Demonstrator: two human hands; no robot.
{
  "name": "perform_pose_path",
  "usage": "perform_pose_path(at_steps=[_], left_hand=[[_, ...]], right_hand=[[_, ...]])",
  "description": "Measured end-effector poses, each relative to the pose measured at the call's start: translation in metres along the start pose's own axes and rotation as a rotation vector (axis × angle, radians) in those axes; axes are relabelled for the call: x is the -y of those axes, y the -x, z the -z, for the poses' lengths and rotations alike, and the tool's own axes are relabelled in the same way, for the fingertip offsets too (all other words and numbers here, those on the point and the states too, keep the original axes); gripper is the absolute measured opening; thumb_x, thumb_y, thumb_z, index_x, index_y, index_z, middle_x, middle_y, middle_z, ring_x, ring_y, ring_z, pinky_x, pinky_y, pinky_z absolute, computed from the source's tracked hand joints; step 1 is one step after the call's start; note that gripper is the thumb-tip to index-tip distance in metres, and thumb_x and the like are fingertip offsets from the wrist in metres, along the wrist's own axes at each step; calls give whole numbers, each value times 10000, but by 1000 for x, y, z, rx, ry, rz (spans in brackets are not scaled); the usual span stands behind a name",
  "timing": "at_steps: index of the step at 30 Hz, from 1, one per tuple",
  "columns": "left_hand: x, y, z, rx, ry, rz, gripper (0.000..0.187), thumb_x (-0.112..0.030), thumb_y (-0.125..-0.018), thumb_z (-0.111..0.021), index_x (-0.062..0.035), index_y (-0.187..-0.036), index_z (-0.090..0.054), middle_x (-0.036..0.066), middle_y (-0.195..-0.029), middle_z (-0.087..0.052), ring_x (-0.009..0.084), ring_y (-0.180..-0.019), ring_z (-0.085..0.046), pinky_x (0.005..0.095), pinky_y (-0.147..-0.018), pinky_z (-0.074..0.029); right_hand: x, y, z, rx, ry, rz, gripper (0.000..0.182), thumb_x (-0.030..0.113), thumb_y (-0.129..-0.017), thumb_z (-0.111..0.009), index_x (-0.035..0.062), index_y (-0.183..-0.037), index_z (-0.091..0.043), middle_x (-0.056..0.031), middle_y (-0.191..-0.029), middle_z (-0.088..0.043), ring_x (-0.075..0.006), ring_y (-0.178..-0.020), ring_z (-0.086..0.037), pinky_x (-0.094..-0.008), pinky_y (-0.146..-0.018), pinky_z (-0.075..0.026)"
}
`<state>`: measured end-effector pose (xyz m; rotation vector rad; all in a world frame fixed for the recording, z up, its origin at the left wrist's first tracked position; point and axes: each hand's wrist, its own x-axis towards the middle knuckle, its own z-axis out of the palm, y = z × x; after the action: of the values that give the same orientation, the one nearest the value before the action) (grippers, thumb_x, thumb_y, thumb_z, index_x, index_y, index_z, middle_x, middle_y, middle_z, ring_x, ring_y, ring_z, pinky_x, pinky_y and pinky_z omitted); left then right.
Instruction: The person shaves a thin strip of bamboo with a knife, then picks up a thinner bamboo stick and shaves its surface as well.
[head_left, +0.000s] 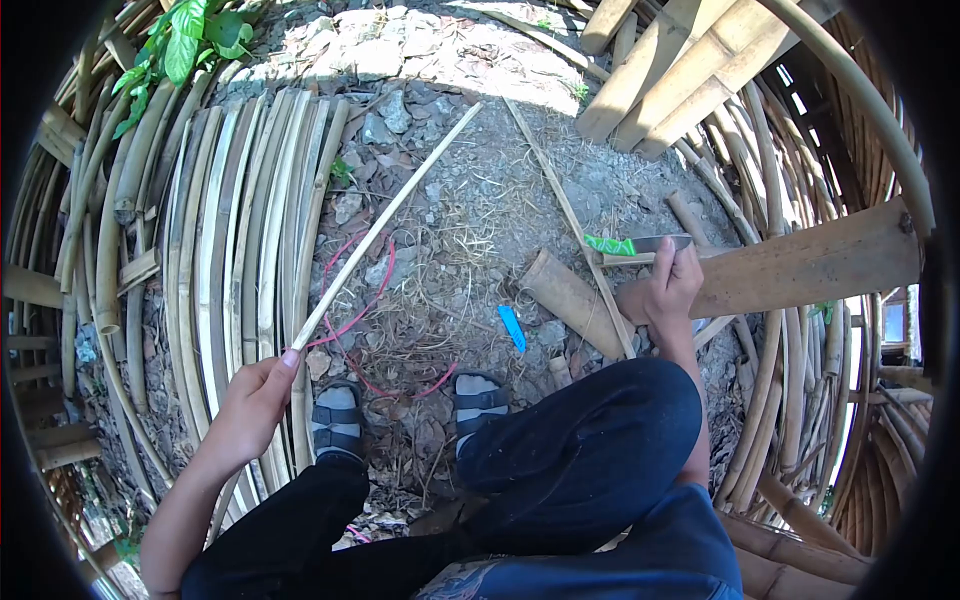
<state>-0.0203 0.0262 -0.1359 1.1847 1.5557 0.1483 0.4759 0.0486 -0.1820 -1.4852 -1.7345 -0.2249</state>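
My left hand is closed around the lower end of a thin, pale bamboo strip, which slants up and away to the right. In my right hand is a knife with a green handle. The handle points left, and my fingers close at its grey blade. Just behind that hand lies a wide split bamboo piece. Another thin bamboo strip passes close to the knife handle, slanting over the ground.
A blue object shaped like a knife sheath lies on the stony ground before my feet. Pink string loops nearby. Many split bamboo strips are stacked at left. A short bamboo piece and thick bamboo lengths are at right.
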Motion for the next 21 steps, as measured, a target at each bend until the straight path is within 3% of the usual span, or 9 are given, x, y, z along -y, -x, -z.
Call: perform_pose_path(at_steps=[3, 5, 7, 10, 15, 16, 18, 19, 21], left_hand=[[0, 0, 0, 25, 12, 6, 552, -504, -1053, -410, -80, -708, -488, -50, -580, -388, 64, -520, -347, 274, -488, -301], [1, -2, -1, 17, 11, -5, 554, -505, -1053, -408, -80, -707, -487, -49, -581, -391, 65, -520, -349, 275, -488, -303], [-2, 0, 0, 15, -1, -33, 556, -505, -1054, -406, -80, -705, -487, -48, -581, -394, 66, -520, -351, 276, -489, -305], [-2, 1, -1, -17, -39, -14, 557, -504, -1053, -407, -80, -701, -486, -47, -578, -396, 66, -515, -353, 272, -486, -304], [-6, -1, -2, -11, -6, -48, 534, -474, -1070, -378, -115, -678, -439, -67, -535, -334, 59, -470, -291, 268, -442, -237], [-5, 0, -3, -4, -13, -42, 531, -475, -1070, -377, -114, -685, -442, -68, -535, -331, 59, -469, -291, 267, -442, -237], [0, 0, -2, 16, 2, -23, 532, -482, -1062, -399, -97, -703, -470, -62, -558, -358, 61, -486, -313, 265, -457, -264], [0, 0, -1, 24, 21, -21, 535, -489, -1055, -420, -79, -721, -498, -56, -581, -385, 62, -502, -335, 262, -473, -291], [-3, 0, -2, 11, 34, -7, 530, -485, -1057, -418, -78, -727, -501, -58, -585, -386, 60, -503, -333, 261, -473, -289]], right_hand=[[12, -2, 18, -286, 26, -72, 210, 44, -993, -499, -25, -805, -560, -136, -709, -534, -297, -595, -506, -372, -562, -401], [-2, 34, -13, -165, 79, 0, 208, 43, -983, -500, -27, -801, -573, -165, -701, -541, -336, -614, -547, -399, -567, -418], [-54, 101, -54, 289, 46, -4, 200, 35, -970, -508, -23, -788, -567, -192, -694, -539, -381, -618, -570, -436, -560, -424], [-28, 91, -47, 146, -28, -89, 188, 22, -957, -524, -22, -776, -542, -201, -683, -524, -404, -591, -556, -464, -543, -413], [-10, 26, 0, -78, 229, 173, 213, 11, -954, -524, -10, -743, -513, -164, -633, -510, -350, -523, -522, -442, -491, -378], [1, 18, 10, -68, 227, 165, 213, 11, -954, -524, -10, -743, -513, -164, -633, -510, -350, -523, -522, -442, -491, -378], [17, 6, 23, -281, 217, 36, 228, 22, -959, -523, -2, -732, -510, -160, -635, -510, -340, -512, -513, -430, -478, -372], [17, 12, 19, -281, 221, 73, 219, 35, -961, -528, -5, -746, -515, -163, -651, -521, -340, -509, -514, -434, -478, -386], [-16, 55, -26, 5, 263, 97, 196, 37, -957, -535, -9, -767, -521, -167, -668, -531, -347, -518, -523, -446, -497, -410]])
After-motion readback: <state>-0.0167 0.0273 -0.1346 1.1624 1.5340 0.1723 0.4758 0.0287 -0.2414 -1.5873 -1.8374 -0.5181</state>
